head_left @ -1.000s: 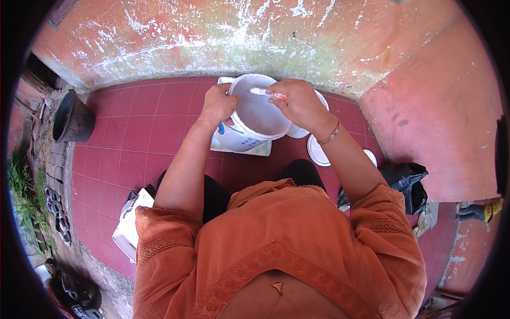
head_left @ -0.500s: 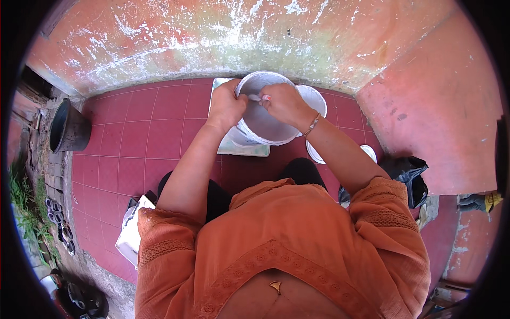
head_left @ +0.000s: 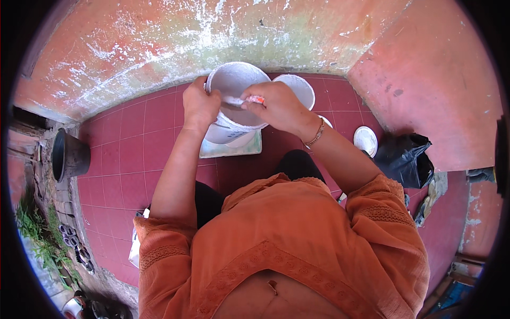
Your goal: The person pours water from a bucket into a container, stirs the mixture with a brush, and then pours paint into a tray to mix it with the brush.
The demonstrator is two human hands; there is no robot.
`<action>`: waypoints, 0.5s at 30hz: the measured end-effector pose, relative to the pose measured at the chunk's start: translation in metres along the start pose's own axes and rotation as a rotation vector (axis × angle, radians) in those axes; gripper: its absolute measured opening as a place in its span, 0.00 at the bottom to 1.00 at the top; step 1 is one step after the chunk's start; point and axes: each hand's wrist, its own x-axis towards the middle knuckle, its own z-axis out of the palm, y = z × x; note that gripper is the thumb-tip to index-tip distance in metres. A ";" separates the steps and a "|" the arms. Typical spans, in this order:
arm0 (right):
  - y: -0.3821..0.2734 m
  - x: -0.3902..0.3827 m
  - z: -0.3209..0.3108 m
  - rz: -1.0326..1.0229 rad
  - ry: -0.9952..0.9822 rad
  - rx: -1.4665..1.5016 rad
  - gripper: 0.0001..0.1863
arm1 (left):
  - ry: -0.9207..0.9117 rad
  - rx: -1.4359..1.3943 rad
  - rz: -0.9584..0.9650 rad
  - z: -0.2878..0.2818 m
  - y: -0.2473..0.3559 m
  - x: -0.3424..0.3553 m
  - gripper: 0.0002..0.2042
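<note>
My left hand (head_left: 201, 109) is closed on the left rim of a white bucket (head_left: 228, 134), which is tilted toward me and spattered with white around its lip. In my right hand (head_left: 281, 107) is a small hand tool (head_left: 256, 99) with a red-and-white handle. Its whitish end points left across the bucket's mouth, close to my left fingers; what kind of tool it is cannot be made out. Greyish-white material coats the bucket's inside. Under the bucket lies a pale green, white-smeared slab (head_left: 234, 150).
A second white bucket (head_left: 305, 90) stands just right of the first. Farther right are a round white lid (head_left: 365, 140) and a black plastic bag (head_left: 406, 158). A dark bucket (head_left: 71, 155) stands at the left edge of the red tiles. A peeling wall (head_left: 212, 37) rises behind.
The bucket has tipped more toward me, showing more of its outer side. My right hand has turned, exposing more of the tool's handle. The whole view has shifted a little.
</note>
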 end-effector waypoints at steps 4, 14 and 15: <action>0.012 0.000 -0.039 0.109 0.082 0.060 0.10 | 0.081 0.217 0.218 0.017 0.010 0.010 0.19; 0.075 -0.026 -0.112 0.314 0.316 0.402 0.09 | -0.145 0.581 0.290 0.079 0.073 0.048 0.19; 0.083 -0.032 -0.116 0.318 0.319 0.407 0.09 | -0.190 0.633 0.270 0.085 0.079 0.052 0.18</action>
